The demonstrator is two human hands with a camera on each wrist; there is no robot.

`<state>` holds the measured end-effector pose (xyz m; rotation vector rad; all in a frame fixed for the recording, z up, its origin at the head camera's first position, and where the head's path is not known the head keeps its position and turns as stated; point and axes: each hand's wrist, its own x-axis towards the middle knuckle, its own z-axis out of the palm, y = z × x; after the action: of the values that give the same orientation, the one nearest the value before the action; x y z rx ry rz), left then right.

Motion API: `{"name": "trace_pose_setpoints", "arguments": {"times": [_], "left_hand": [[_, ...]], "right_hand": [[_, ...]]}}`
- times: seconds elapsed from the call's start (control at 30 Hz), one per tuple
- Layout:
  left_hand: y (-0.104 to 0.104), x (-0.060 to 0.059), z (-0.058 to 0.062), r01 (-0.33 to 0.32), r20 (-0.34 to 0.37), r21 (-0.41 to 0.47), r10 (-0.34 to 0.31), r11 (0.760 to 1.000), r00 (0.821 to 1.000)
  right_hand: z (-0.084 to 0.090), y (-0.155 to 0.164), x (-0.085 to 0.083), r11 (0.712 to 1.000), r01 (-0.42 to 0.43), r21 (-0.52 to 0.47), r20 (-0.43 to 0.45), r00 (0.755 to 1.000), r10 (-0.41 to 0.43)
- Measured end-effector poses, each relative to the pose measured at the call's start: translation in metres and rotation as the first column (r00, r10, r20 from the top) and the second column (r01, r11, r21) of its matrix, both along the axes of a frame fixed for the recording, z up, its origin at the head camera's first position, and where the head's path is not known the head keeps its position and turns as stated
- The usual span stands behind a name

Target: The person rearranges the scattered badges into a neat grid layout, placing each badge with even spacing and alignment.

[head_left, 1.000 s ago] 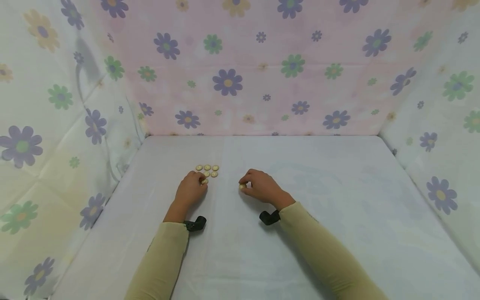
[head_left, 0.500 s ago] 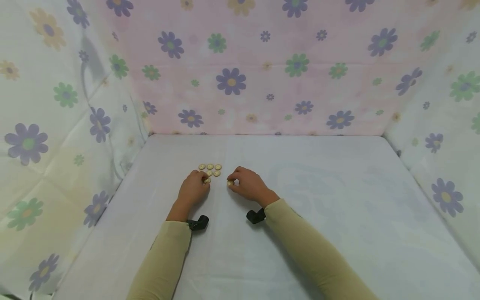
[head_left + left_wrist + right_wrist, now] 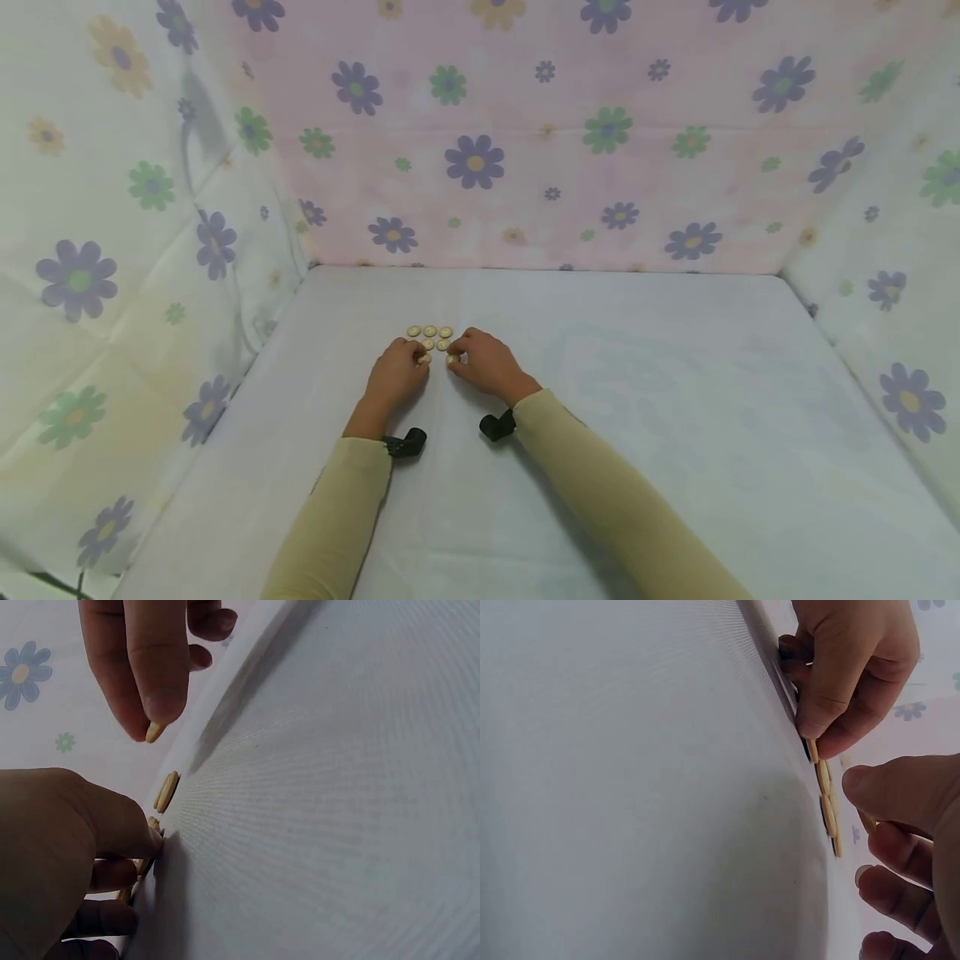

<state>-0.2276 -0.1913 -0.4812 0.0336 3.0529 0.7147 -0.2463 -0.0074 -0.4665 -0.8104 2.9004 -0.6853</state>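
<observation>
Several pale round wooden discs (image 3: 430, 331) lie flat on the white table in close rows in the head view. At the near left of this group my left hand (image 3: 393, 379) pinches one disc (image 3: 813, 751) between thumb and finger, low against the table. Across a small gap to its right, my right hand (image 3: 491, 365) holds another disc (image 3: 452, 360) by thumb and fingertips. In the left wrist view that right-hand disc (image 3: 154, 732) is tilted on edge and raised off the cloth. My left fingers partly cover the second row.
The white-covered table (image 3: 675, 417) stretches out to the right and toward me. A pink flowered cloth (image 3: 525, 108) hangs behind it, with pale flowered cloths (image 3: 120, 333) on both sides. A black wrist camera (image 3: 407, 442) sits on each wrist.
My right hand has moved left with its disc, closing most of the gap to the disc group. The left hand keeps its pinch at the same place. The head view has shifted slightly.
</observation>
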Motion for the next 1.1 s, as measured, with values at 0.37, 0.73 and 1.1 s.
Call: {"name": "trace_pose_setpoints", "arguments": {"times": [0.37, 0.73, 1.1], "left_hand": [[0.003, -0.002, 0.001, -0.004, 0.003, 0.004, 0.004, 1.000, 1.000], [0.004, 0.001, 0.004, -0.020, 0.015, -0.001, 0.020, 1.000, 1.000], [0.001, 0.001, 0.002, -0.024, 0.020, -0.001, 0.024, 1.000, 1.000]], "right_hand": [[-0.011, -0.014, -0.012, 1.000, 0.018, -0.015, 0.021, 1.000, -0.017], [-0.013, -0.021, -0.017, 1.000, 0.026, -0.003, 0.046, 0.999, -0.026], [-0.011, -0.027, -0.019, 1.000, 0.030, 0.005, 0.084, 0.996, -0.031]]}}
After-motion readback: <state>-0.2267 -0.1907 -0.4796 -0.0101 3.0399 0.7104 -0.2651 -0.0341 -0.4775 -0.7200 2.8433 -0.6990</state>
